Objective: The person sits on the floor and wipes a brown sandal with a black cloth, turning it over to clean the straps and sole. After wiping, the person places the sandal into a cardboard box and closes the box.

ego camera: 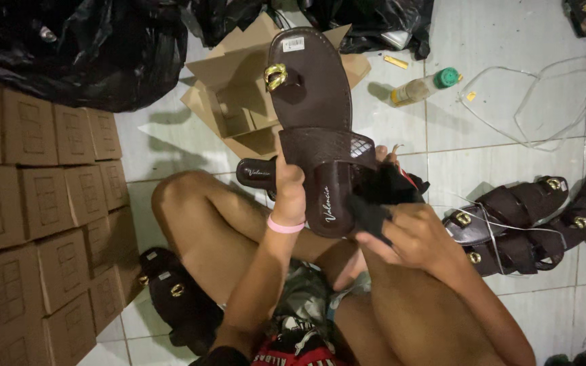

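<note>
A dark brown sandal (313, 102) with a gold buckle on its toe loop is held up over my lap, sole end toward me. My left hand (290, 184), with a pink band on the wrist, grips the sandal's left edge near the wide woven strap. My right hand (408, 234) holds a black cloth (384, 193) pressed against the sandal's right side by the heel. A second matching sandal (256, 173) lies on the floor behind my left hand, mostly hidden.
Stacked brown cardboard boxes (42, 203) line the left. An open cardboard box (239, 102) lies on the tiled floor ahead, black plastic bags (76, 54) behind it. A small green-capped bottle (423, 87) and white cord (544, 102) lie at right, above several brown sandals (517, 217). Dark sandals (171, 295) rest by my left leg.
</note>
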Demonstrator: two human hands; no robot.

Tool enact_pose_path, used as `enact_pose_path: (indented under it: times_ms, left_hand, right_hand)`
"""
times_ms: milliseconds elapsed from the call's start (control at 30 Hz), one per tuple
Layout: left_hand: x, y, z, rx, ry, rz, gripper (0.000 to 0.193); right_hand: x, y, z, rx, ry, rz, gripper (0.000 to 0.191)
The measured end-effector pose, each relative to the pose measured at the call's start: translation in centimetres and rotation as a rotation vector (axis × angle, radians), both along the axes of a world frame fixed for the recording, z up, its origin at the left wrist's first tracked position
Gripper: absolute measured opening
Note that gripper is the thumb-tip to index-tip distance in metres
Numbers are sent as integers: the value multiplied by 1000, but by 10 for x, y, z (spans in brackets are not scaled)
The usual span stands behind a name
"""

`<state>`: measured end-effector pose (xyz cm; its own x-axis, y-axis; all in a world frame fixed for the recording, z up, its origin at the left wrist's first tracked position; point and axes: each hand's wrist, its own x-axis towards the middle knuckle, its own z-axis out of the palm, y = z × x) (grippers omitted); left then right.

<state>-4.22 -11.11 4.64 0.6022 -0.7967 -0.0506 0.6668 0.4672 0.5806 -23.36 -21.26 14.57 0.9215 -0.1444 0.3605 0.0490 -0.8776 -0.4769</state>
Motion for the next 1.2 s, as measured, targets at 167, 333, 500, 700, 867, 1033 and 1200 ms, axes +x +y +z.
enact_pose_path:
  times_ms: [167,333,500,700,867,1033,1200]
  left_hand:
    - [-4,6,-16,219,-110,69,80]
    - [1,9,-15,-72,-35,42,69]
    - [6,11,-12,124,250,-49,86]
    - [4,6,-19,30,321,-121,80]
    - [2,2,-13,179,385,-98,83]
    - [9,-1,1,68,379,-157,90]
    - [8,-6,12,133,431,-127,92]
  right_hand:
    - [6,-2,-5,55,46,-79,34]
    - [-2,-4,-3,89,-7,77,14]
    - [-8,-1,-9,244,-101,122,24]
    - [1,-14,-24,117,-147,85,29]
    - [13,-15,-28,112,-74,70,33]
    - [11,-10,-12,123,-84,345,26]
    - [8,-12,-4,151,-241,256,24]
